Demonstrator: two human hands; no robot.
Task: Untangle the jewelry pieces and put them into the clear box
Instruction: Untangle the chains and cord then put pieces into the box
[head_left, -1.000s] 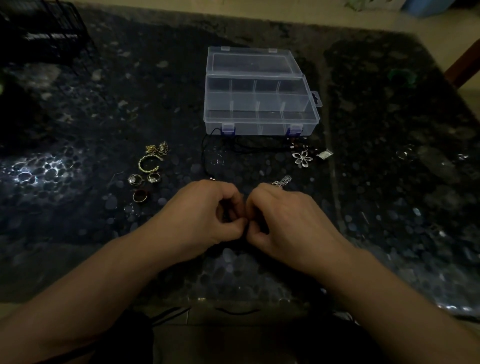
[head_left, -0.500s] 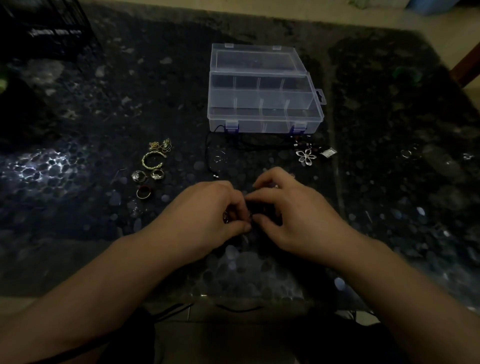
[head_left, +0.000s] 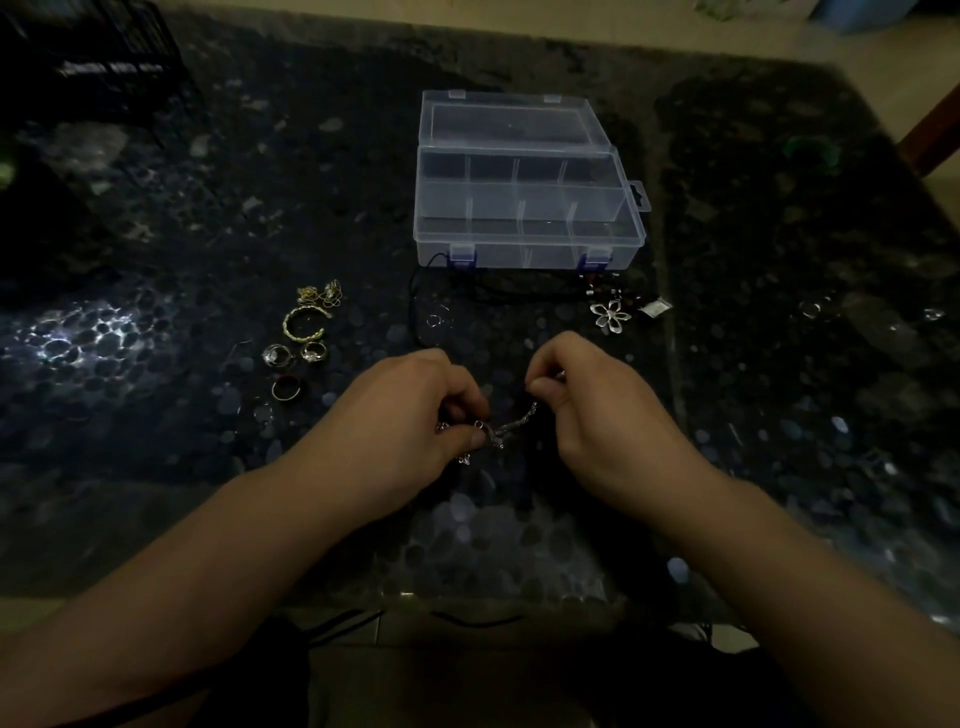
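Observation:
A silver chain (head_left: 511, 425) stretches between my two hands just above the dark table. My left hand (head_left: 410, 415) pinches its tangled near end, where small charms dangle. My right hand (head_left: 587, 410) pinches the other end a little higher. The clear box (head_left: 524, 182) stands open beyond my hands, its divided compartments bare. Left of my hands lie a gold bangle (head_left: 303, 323), a gold chain clump (head_left: 319, 295) and several rings (head_left: 291, 364). A black cord (head_left: 421, 306) runs from the box front toward my hands. A silver flower pendant (head_left: 612, 316) lies near the box's right corner.
The table (head_left: 779, 364) is dark pebble-patterned glass with its near edge just under my forearms. A small silver tag (head_left: 655, 308) lies beside the flower pendant. Two small rings (head_left: 810, 309) lie at the right. A black wire rack (head_left: 98, 62) stands at the far left corner.
My hands were pressed together over the jewelry; they have drawn apart, the right hand moving right and up, and the silver chain now shows stretched between them.

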